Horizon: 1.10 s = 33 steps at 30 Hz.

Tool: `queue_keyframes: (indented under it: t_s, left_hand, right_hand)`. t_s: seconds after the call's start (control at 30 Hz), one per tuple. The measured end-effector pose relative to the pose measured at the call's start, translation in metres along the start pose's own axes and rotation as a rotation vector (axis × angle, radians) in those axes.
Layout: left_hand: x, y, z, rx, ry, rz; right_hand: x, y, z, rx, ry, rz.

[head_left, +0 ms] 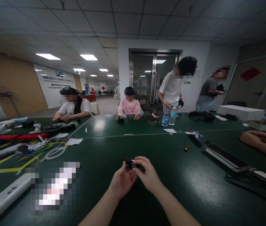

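Observation:
Just above the green table (100,150), both hands meet around a small black object (129,164) whose kind I cannot make out. My left hand (122,181) cups it from below and the left, thumb along its side. From the right, my right hand (147,172) closes its thumb and fingers on its other end. A thin, partly shiny strip sticks out at the object's top, by the right fingertips. Much of the object is hidden behind the fingers.
Left lie a white power strip (8,196), coiled white cable (55,152) and tangled wires. Right, a phone (227,156) lies on a white block with cables; another person's hands (257,138) rest beyond. Two water bottles (165,118) stand farther back, near several people.

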<state>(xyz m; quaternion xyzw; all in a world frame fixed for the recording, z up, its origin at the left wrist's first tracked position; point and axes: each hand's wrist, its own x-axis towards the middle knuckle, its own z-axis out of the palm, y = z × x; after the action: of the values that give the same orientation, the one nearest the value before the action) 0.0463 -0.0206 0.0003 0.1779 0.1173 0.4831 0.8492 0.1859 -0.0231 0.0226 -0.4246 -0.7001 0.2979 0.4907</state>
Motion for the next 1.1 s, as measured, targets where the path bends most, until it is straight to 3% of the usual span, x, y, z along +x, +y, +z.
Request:
queue_keyframes:
  t_s: [0.3, 0.7, 0.93, 1.1]
  left_hand:
    - [0.001, 0.001, 0.001, 0.006, -0.013, -0.021]
    - [0.001, 0.003, -0.004, -0.028, -0.013, -0.004]
    - [-0.002, 0.005, 0.002, 0.046, -0.106, -0.069]
    - [-0.002, 0.005, -0.001, 0.1, -0.085, 0.0]
  right_hand:
    - [0.0, -0.003, -0.002, 0.058, 0.027, -0.013]
    - [0.001, 0.004, -0.006, -0.025, -0.058, -0.008]
    - [0.002, 0.0, -0.008, 0.077, -0.036, 0.071]
    - [0.006, 0.002, -0.012, 0.248, 0.02, 0.159]
